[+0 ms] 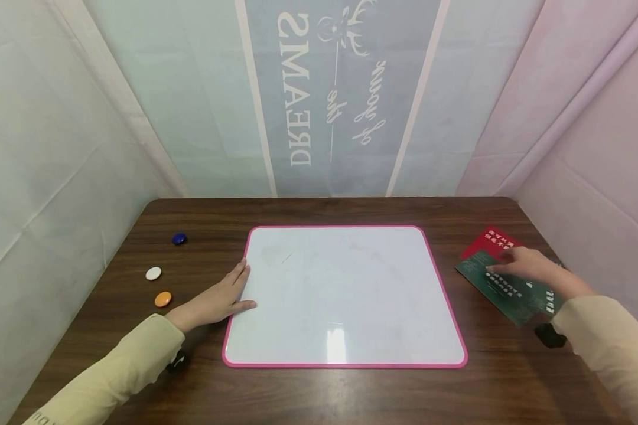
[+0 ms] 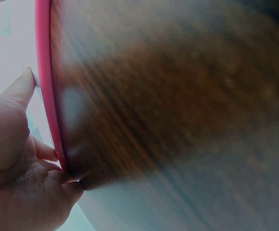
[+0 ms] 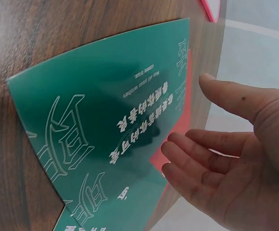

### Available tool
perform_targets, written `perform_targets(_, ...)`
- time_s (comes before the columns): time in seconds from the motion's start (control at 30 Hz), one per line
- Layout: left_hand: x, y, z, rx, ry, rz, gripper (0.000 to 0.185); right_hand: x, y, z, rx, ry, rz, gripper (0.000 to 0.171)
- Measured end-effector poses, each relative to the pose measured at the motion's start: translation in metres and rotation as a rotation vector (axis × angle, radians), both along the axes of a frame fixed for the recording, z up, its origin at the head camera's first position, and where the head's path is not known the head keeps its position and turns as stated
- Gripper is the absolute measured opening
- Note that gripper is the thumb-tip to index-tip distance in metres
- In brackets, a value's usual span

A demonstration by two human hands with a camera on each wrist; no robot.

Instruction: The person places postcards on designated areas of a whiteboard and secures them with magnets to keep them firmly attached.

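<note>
A whiteboard (image 1: pixel 345 295) with a pink frame lies flat on the wooden table. My left hand (image 1: pixel 218 301) rests at its left edge, fingers extended and thumb spread; the left wrist view shows the fingertips by the pink rim (image 2: pixel 45 82). On the right, my right hand (image 1: pixel 534 268) is over a green card (image 3: pixel 96 91) printed with white characters. Its fingers (image 3: pixel 197 163) bend slightly, the thumb stands apart, and nothing is held between them. A red card (image 1: pixel 478 243) lies partly under the green one, and another green card (image 3: pixel 60 222) shows beneath it.
Left of the whiteboard lie a blue disc (image 1: pixel 179 238), a white disc (image 1: pixel 153 273) and an orange disc (image 1: pixel 163 299). Light cloth (image 1: pixel 202 106) with printed lettering hangs behind the table (image 1: pixel 340 395), and more cloth hangs at both sides.
</note>
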State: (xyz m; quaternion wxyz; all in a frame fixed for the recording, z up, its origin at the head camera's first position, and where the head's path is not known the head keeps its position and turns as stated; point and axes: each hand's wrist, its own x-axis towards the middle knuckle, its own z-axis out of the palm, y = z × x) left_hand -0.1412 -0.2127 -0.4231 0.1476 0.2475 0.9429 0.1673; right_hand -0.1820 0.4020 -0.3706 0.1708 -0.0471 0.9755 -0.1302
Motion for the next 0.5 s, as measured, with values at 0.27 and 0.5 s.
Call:
perform_targets(0.27,0.0,0.0,-0.001,-0.005,0.011,-0.001,0.085,0.001,0.008,-0.007,0.016,-0.077,-0.013,0.084)
perform_targets(0.5,0.001,0.0,-0.001,0.0,0.007,-0.001,0.084,0.003,0.007,-0.016,-0.014,-0.043,0.021,0.074)
